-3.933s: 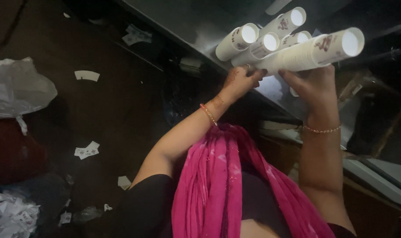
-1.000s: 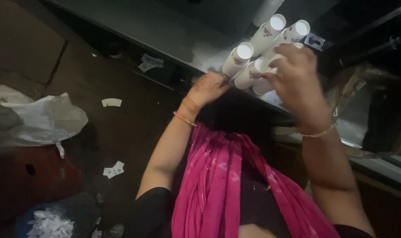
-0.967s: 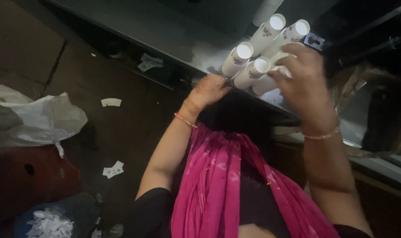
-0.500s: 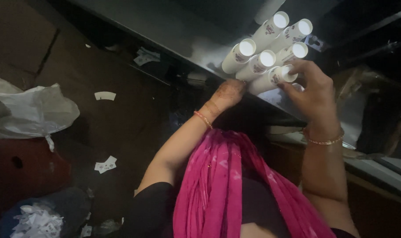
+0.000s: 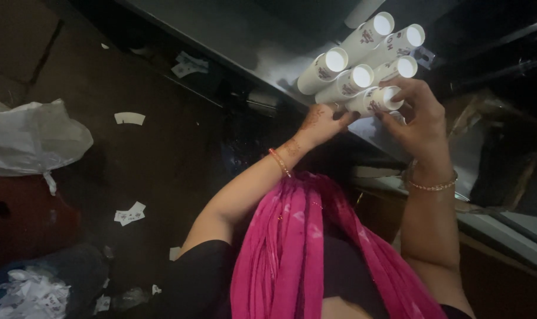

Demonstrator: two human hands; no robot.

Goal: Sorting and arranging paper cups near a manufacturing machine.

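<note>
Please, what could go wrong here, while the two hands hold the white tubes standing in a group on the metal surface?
1. The white tubes stand tall and narrow in a tight cluster; a push from the right hand on the nearest tube could topple several.
2. The cluster sits near the edge of the metal surface, so a falling tube might roll to the floor.
3. The left hand supports only the base, which may slip.

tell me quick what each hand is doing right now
Left hand: fingers curled against the near end of the bundle of white tubes, propping it.
Right hand: closed on the nearest tube of the bundle.
</note>
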